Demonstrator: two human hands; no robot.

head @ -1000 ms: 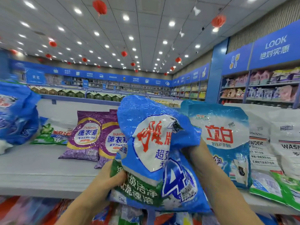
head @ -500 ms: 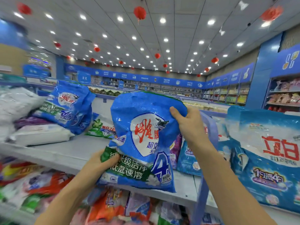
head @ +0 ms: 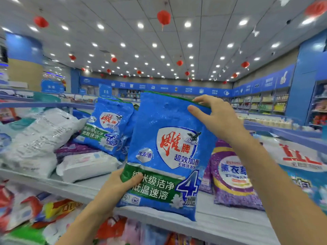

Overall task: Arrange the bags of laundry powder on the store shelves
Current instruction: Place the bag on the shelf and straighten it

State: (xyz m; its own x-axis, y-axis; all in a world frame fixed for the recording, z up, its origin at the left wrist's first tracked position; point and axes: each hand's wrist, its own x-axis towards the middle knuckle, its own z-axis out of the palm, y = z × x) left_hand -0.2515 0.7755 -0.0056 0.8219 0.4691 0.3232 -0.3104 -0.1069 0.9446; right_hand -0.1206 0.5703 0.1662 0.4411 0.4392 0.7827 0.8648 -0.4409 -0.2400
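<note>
I hold a blue laundry powder bag (head: 164, 131) with a green band and a large "4" upright over the grey shelf (head: 221, 221). My left hand (head: 118, 188) grips its lower left corner, thumb on the green band. My right hand (head: 215, 115) pinches its top right edge. A matching blue bag (head: 108, 128) leans at the back left of the shelf. Just right of the held bag stands a purple bag (head: 233, 177), partly hidden behind my right forearm.
White bags (head: 40, 135) and a flat white pack (head: 86, 163) are piled on the shelf's left. A light blue bag with red lettering (head: 304, 167) stands at the far right. Red and orange bags (head: 40, 213) fill the lower shelf. Store aisles lie beyond.
The view has swung left along the shelf. The held bag has straightened from crumpled to upright, and my right hand has moved from behind it to its top edge.
</note>
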